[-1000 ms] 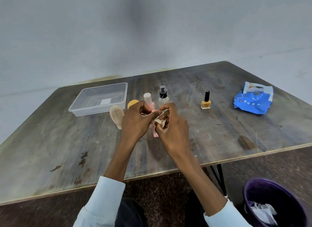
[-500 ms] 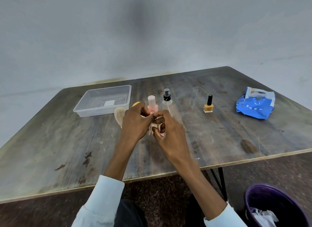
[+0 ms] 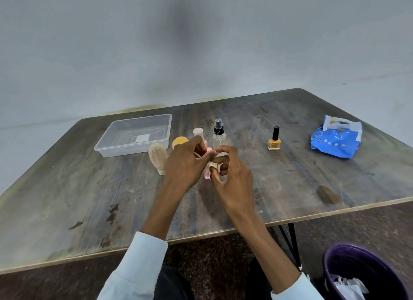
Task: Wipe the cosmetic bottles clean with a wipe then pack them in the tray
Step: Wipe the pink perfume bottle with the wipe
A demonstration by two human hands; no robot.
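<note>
My left hand (image 3: 185,163) grips a pink bottle (image 3: 207,175) with a pale cap (image 3: 198,132), held just above the table's middle. My right hand (image 3: 230,177) pinches a crumpled whitish wipe (image 3: 214,165) against the bottle's lower part. A clear spray bottle (image 3: 220,139) with a black pump stands right behind my hands. An orange nail-polish bottle (image 3: 274,141) stands to the right. A beige bottle (image 3: 158,157) lies left of my hands, with an orange round-topped item (image 3: 180,142) behind it. The clear plastic tray (image 3: 116,151) sits at the back left with no bottle in it.
A blue wipes pack (image 3: 335,142) lies at the table's far right. A purple bin (image 3: 348,261) with crumpled wipes inside stands on the floor at the lower right, beside a black table leg (image 3: 290,241). The wooden table (image 3: 67,199) is worn and stained.
My right fingers have shifted the wipe along the pink bottle while the left hand keeps its grip. The view has tilted slightly; the other objects on the table have stayed in place.
</note>
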